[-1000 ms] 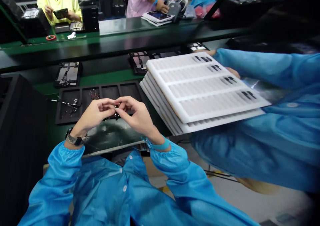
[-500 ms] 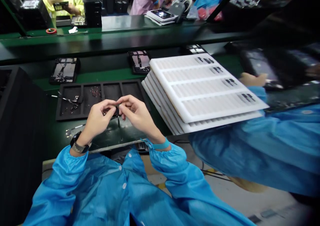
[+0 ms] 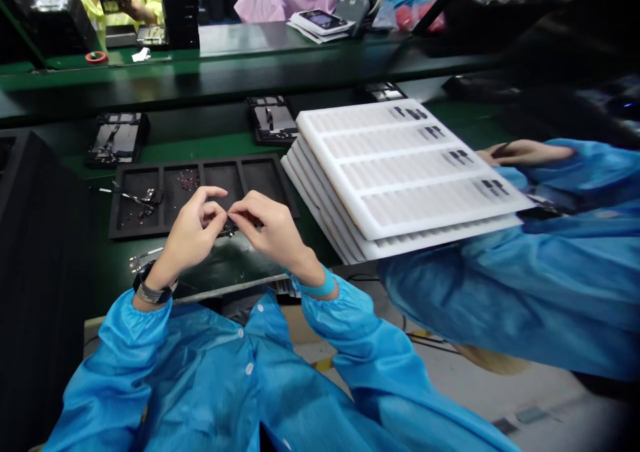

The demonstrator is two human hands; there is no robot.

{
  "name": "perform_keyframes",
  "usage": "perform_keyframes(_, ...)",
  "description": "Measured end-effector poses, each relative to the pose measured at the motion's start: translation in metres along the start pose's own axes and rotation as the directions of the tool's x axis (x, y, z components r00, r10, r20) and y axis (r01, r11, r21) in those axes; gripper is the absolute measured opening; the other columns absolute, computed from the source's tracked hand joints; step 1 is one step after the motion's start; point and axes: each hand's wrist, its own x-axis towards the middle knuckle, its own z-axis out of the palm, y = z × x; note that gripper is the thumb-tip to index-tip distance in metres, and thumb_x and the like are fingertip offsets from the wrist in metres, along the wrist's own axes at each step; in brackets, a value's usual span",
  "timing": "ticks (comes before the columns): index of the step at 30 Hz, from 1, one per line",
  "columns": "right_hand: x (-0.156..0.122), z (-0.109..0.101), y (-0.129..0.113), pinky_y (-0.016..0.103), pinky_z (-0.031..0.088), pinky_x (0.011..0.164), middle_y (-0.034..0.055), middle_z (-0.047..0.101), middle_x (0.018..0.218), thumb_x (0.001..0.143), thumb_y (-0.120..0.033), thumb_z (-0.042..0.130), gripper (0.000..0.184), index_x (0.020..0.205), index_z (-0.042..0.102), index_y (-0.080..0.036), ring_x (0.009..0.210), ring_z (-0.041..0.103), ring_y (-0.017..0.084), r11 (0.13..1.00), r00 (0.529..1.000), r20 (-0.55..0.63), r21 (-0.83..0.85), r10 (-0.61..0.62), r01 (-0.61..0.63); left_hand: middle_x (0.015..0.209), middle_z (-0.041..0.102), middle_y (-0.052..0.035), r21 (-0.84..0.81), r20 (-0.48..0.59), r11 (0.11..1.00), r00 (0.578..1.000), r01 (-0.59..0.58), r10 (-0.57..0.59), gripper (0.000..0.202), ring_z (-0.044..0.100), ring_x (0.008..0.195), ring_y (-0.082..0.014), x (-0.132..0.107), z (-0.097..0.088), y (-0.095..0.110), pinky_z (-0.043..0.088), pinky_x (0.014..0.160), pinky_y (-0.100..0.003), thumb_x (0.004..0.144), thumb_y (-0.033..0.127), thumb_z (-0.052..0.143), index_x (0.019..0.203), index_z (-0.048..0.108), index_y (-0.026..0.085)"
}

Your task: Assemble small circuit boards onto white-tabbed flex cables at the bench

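Head view: both hands' fingers pinch a small dark part [image 3: 229, 226] over the black tray [image 3: 125, 229] holding tiny screws [image 3: 187, 182].

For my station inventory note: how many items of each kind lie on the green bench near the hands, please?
White foam trays, stacked: 4
Black compartment tray: 1
Dark device frames: 3
Small dark part pinched by left hand and right hand: 1
Total: 9
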Motion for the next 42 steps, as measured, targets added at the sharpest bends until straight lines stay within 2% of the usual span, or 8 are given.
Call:
perform_keyframes(3, -0.010, 0.012, 0.004, 0.035, 0.055, 0.075, 0.0071, 0.069, 0.089, 0.106, -0.020, 0.057, 0.017, 0.098, 0.072, -0.022, 0.083, 0.065, 0.020, 0.990, 0.987, -0.117, -0.100, -0.112, 0.100, 0.073, 0.063, 0.0029, -0.084, 0.001, 0.996, 0.999, 0.040, -0.040, 0.036, 0.058, 0.066, -0.0142, 0.002, -0.002, -0.002, 0.046, 0.066, -0.027, 0.086, 0.027, 0.068, 0.119, 0.055, 0.020)
perform_keyframes(8, -0.030, 0.025, 0.009, 0.036, 0.058, 0.070, 0.0079, 0.073, 0.090, 0.103, -0.015, 0.059, 0.015, 0.105, 0.072, -0.023, 0.082, 0.069, 0.022, 0.960, 0.946, -0.232, -0.215, -0.227, 0.178, 0.073, 0.065, 0.0025, -0.097, 0.038, 0.994, 0.998, 0.056, -0.053, 0.035, 0.058, 0.064, -0.0136, 0.000, 0.001, -0.002, 0.046, 0.064, -0.027, 0.084, 0.028, 0.071, 0.115, 0.057, 0.020)
perform_keyframes(14, -0.043, 0.030, 0.006, 0.036, 0.057, 0.061, 0.0064, 0.072, 0.086, 0.100, -0.011, 0.058, 0.021, 0.112, 0.066, -0.025, 0.074, 0.069, 0.022, 0.931, 0.867, -0.362, -0.251, -0.343, 0.264, 0.068, 0.061, 0.0036, -0.050, -0.040, 0.998, 0.999, 0.025, -0.027, 0.023, 0.059, 0.066, -0.0140, 0.003, 0.000, -0.007, 0.049, 0.068, -0.027, 0.085, 0.025, 0.068, 0.106, 0.061, 0.020)
perform_keyframes(21, -0.049, 0.031, -0.004, 0.039, 0.058, 0.069, 0.0064, 0.072, 0.091, 0.100, -0.011, 0.057, 0.017, 0.109, 0.063, -0.025, 0.079, 0.070, 0.022, 0.992, 0.903, -0.411, -0.070, -0.126, 0.107, 0.081, 0.073, -0.0042, 0.066, -0.017, 0.998, 1.000, -0.018, 0.019, 0.017, 0.064, 0.073, -0.0172, 0.007, -0.005, -0.010, 0.049, 0.067, -0.029, 0.088, 0.027, 0.064, 0.096, 0.076, 0.017)
perform_keyframes(29, -0.060, 0.032, -0.008, 0.040, 0.058, 0.069, 0.0069, 0.072, 0.090, 0.104, -0.019, 0.055, 0.007, 0.107, 0.059, -0.025, 0.082, 0.072, 0.023, 0.998, 0.880, -0.475, 0.060, 0.010, 0.021, 0.073, 0.072, -0.0028, 0.202, -0.045, 0.979, 0.999, -0.019, 0.029, 0.023, 0.058, 0.063, -0.0161, 0.009, -0.011, -0.010, 0.044, 0.061, -0.029, 0.090, 0.027, 0.062, 0.093, 0.082, 0.018)
perform_keyframes(33, -0.065, 0.028, -0.013, 0.037, 0.061, 0.070, 0.0090, 0.076, 0.099, 0.107, -0.027, 0.056, 0.004, 0.107, 0.058, -0.024, 0.087, 0.074, 0.021, 0.960, 0.872, -0.433, 0.250, 0.227, -0.125, 0.074, 0.072, -0.0033, 0.136, -0.046, 0.991, 0.999, 0.009, -0.003, 0.022, 0.061, 0.064, -0.0160, 0.015, -0.013, -0.009, 0.047, 0.060, -0.028, 0.088, 0.029, 0.066, 0.098, 0.082, 0.017)
perform_keyframes(37, -0.078, 0.015, -0.010, 0.034, 0.061, 0.071, 0.0084, 0.078, 0.098, 0.103, -0.030, 0.065, 0.009, 0.104, 0.062, -0.021, 0.085, 0.076, 0.020, 0.887, 0.820, -0.395, 0.377, 0.414, -0.266, 0.078, 0.074, -0.0042, 0.061, -0.037, 0.998, 0.999, -0.006, 0.009, 0.027, 0.063, 0.065, -0.0150, 0.036, -0.021, 0.005, 0.051, 0.060, -0.027, 0.082, 0.028, 0.074, 0.104, 0.081, 0.015)
perform_keyframes(42, -0.124, -0.010, 0.002, 0.031, 0.059, 0.062, 0.0059, 0.078, 0.087, 0.095, -0.034, 0.076, 0.017, 0.093, 0.067, -0.020, 0.065, 0.070, 0.017, 0.780, 0.639, -0.460, 0.466, 0.617, -0.418, 0.082, 0.076, -0.0059, 0.130, -0.111, 0.986, 0.987, -0.102, 0.117, 0.020, 0.064, 0.068, -0.0151, 0.091, -0.031, 0.030, 0.051, 0.060, -0.027, 0.076, 0.020, 0.079, 0.095, 0.082, 0.014)
